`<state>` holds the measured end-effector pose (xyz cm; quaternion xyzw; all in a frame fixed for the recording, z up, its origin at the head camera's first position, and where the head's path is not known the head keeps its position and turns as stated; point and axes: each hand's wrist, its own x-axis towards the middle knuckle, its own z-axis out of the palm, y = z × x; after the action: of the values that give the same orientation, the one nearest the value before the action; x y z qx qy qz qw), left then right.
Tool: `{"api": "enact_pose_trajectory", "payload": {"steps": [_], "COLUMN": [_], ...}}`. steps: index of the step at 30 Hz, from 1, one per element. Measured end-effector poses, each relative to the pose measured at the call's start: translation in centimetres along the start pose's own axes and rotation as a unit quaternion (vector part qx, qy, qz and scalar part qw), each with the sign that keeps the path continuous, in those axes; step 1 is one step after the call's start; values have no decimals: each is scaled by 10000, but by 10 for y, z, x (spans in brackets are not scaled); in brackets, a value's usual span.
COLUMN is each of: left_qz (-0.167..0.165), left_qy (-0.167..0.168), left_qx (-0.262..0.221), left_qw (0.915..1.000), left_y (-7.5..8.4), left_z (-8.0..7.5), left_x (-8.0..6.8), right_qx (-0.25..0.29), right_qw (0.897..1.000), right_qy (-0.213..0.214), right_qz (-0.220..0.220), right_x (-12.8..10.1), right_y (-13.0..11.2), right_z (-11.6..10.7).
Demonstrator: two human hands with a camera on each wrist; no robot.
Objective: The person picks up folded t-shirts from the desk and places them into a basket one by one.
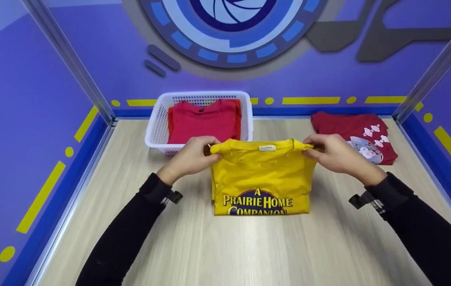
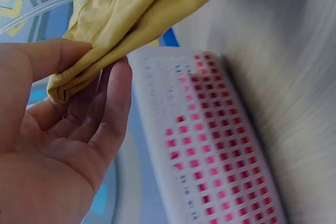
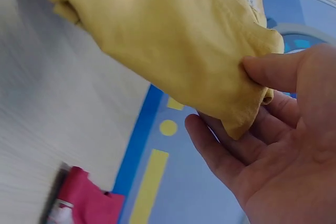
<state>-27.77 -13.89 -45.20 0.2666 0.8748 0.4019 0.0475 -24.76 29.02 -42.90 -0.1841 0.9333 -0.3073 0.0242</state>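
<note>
We are holding a yellow shirt (image 1: 262, 178) by its top corners. Our left hand (image 1: 192, 157) is pinching the left corner between the thumb (image 2: 50, 59) and the fingers (image 2: 113, 108), and the fingers are lying close together. Our right hand (image 1: 334, 153) is pinching the right corner the same way, thumb on top and fingers underneath.

The yellow shirt is folded, and its bottom part is lying on the wooden table (image 1: 249, 246), while the top edge is lifting up a little. It is sitting just in front of the white basket (image 1: 158, 127). A folded red shirt (image 1: 205, 119) is lying inside the white basket. Another red shirt with pictures (image 1: 358, 137) is lying on the table, well to the right of the white basket.
</note>
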Motion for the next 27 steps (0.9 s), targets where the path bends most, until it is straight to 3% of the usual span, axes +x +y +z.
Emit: {"api": "enact_pose_trajectory", "payload": {"steps": [6,12,15,20,27], "left_qz": [287,551,630,664,504], "left_qy": [144,552,750,1039,1365], "left_qx": [-132,-263,-215,-236,-650], "left_qw": [9994,9966,9950,9921,9872], "left_y": [8,12,14,17,11], "left_z": [-18,-36,-48,-72,-100], "left_x": [-1,-6,-11,-19,-27], "right_qx": [192,545,388,12,185], "right_qw": [9993,9967,9943,9832,9782], "right_qy": [279,523,774,1344,1627], "right_qz": [-186,-307,-624,-1237,-1276], "right_x": [-3,-8,-5,6,26], "right_y": [-15,-35,-45,-59,-79], "right_z": [-15,-25,-28,-29,-20]}}
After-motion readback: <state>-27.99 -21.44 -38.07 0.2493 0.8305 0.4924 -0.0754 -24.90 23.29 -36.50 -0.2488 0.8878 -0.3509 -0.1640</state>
